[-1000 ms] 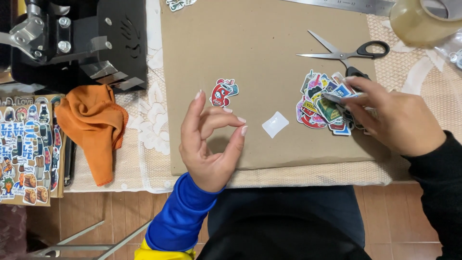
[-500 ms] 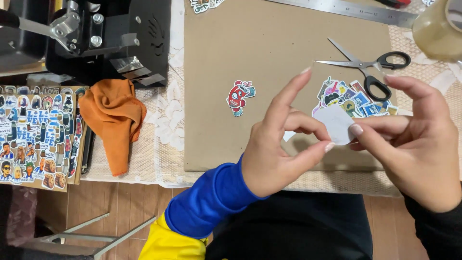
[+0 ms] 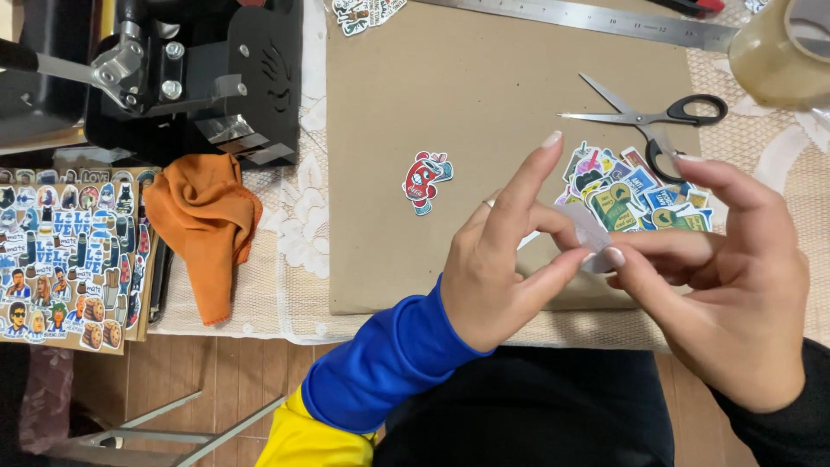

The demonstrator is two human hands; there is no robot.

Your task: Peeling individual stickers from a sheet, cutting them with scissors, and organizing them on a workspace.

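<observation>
Figure: view from my head, looking down over the cardboard sheet [image 3: 484, 112] that covered the tabletop [image 3: 285, 285].

My left hand [image 3: 510, 259] and right hand [image 3: 726, 285] met above the sheet's near edge. Between them I pinched a small pale slip [image 3: 590, 235], apparently a sticker or its backing; which of the two I could not tell. The left thumb and middle finger closed on its near side while the index finger stood straight up, clear of the grip. My right thumb and fingertips nipped the opposite edge, the other fingers curled loosely above. Holding it at both ends kept the slip off the sheet and taut, which I judged suited peeling or separating layers.

Just beyond my hands, on the sheet, lay a heap of stickers [image 3: 631, 195], close enough to draw from. The scissors [image 3: 657, 117] rested behind that heap, blades nearly shut and pointing left. One red sticker [image 3: 425, 180] lay alone at the sheet's middle, well apart from the heap. A steel ruler [image 3: 588, 19] ran along the sheet's far edge, and a tape roll [image 3: 778, 52] stood off its far right corner.

Left of the sheet, an orange cloth [image 3: 203, 225] lay crumpled on the lace cover, a black press [image 3: 164, 78] behind it, and a sticker-covered board [image 3: 73, 251] at the tabletop's left edge.
</observation>
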